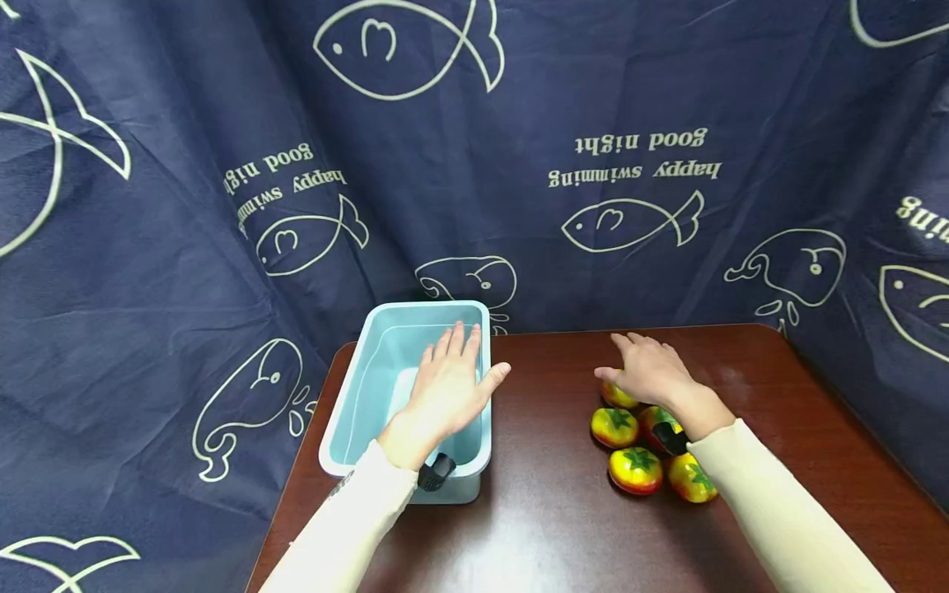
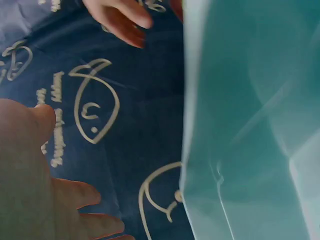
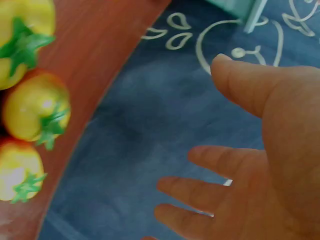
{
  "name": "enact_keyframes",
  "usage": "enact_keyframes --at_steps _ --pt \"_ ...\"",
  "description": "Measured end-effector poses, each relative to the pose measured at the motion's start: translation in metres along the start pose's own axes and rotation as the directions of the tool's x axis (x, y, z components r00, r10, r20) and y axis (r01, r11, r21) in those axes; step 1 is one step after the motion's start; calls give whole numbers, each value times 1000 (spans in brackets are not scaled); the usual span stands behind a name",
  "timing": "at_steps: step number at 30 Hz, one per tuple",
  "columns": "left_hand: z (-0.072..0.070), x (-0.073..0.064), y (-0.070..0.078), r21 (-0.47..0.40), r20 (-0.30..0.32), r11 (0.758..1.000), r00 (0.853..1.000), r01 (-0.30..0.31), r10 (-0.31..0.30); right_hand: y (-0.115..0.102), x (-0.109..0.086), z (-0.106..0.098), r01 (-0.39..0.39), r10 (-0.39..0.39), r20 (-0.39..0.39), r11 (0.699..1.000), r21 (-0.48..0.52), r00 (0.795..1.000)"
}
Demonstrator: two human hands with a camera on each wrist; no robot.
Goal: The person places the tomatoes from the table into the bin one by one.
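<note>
My left hand (image 1: 447, 391) hovers over a light-blue plastic bin (image 1: 485, 436), fingers straight and thumb spread out past the right rim. In the left wrist view, the bin wall (image 2: 250, 100) stands beside that hand, which holds nothing. Over on the right, my right hand (image 1: 652, 372) is held above several yellow-and-red fruits (image 1: 635, 470) that look like persimmons with green leafy tops. It partly hides the rear ones. The right wrist view has its fingers extended with nothing between them, apart from the fruits (image 3: 37, 107) at the left.
A brown wooden table (image 1: 549, 412) bears the bin at its left and the fruits in a cluster at its right. Behind and at both sides hangs a dark blue curtain (image 1: 519, 206) with white fish drawings. A black wrist device (image 1: 437, 473) sits at my left wrist.
</note>
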State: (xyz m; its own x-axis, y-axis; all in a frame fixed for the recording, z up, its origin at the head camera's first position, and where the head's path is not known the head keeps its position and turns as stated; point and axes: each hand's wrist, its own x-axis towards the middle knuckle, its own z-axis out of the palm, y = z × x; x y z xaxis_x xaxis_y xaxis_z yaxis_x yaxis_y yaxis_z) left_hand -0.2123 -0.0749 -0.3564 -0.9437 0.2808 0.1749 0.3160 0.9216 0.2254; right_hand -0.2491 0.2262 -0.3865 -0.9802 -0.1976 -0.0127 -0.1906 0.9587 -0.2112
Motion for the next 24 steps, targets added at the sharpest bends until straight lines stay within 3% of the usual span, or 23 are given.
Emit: enact_keyframes --at_steps 5,9,12,17,19,24 --pt "-3 -19 12 -99 -66 991 995 -86 80 13 7 13 15 -15 -11 1000 -6 1000" --pt "-2 -36 24 -141 -130 974 979 -178 160 21 11 23 15 -14 12 1000 -9 1000" --pt "3 -49 33 -143 -189 954 954 -262 233 25 13 31 18 -18 25 1000 -14 1000" --pt "18 -72 47 -170 -293 898 891 -407 348 29 13 40 28 -28 25 1000 -12 999" --pt "26 -81 51 -195 -308 870 870 -453 384 29 14 42 29 -28 38 1000 -10 999" --pt "50 -101 58 -260 -312 809 839 -527 446 28 16 46 41 -40 53 999 -23 998"
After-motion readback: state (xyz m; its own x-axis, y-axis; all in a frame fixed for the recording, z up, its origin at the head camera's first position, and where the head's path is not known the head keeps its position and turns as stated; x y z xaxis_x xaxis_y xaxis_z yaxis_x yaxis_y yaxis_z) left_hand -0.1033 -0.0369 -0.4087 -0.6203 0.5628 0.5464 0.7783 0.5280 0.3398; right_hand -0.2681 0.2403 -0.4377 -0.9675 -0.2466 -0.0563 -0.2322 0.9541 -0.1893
